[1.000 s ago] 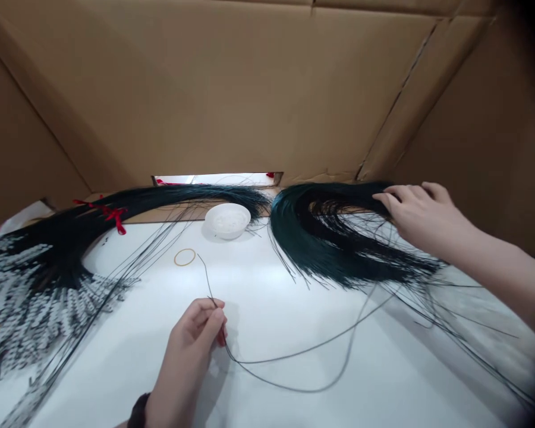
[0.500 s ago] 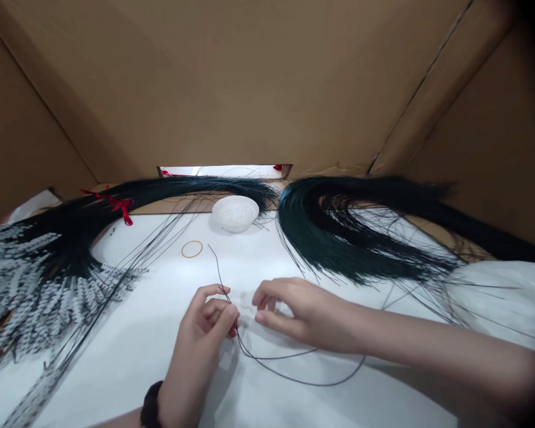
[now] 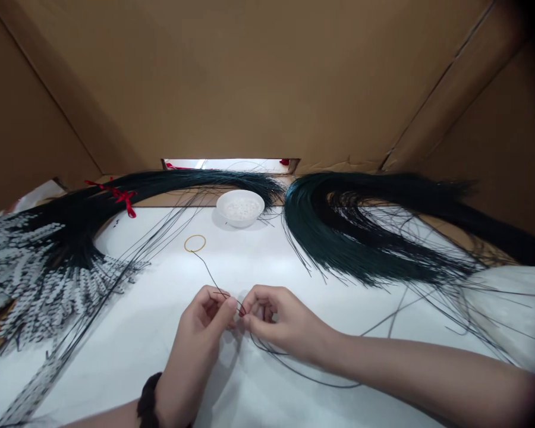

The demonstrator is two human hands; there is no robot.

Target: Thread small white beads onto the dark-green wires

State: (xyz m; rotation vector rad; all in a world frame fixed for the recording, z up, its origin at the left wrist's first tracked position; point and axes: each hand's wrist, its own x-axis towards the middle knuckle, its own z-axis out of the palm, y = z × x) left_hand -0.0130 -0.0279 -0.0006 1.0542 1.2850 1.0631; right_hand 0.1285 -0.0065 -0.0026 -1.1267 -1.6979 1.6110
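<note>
Just over the white desk (image 3: 151, 339), remotely I've got left hand (image 3: 200, 333) and right hand (image 3: 289, 324) both pinching one skinny dark cord (image 3: 208, 271), free end slanting forward-left past the nearer left one toward that yellow elastic band (image 3: 185, 244), slack looping off right.

And we're seeing pale glare across the tabletop (image 3: 267, 258), just in front of the white bowl (image 3: 241, 223), its faint shadow spilling leftward! Behind the bowl, the cardboard wall (image 3: 249, 77) sits dim; far right of it, blackness swallows the edge, blurring our right forearm (image 3: 405, 353).
</note>
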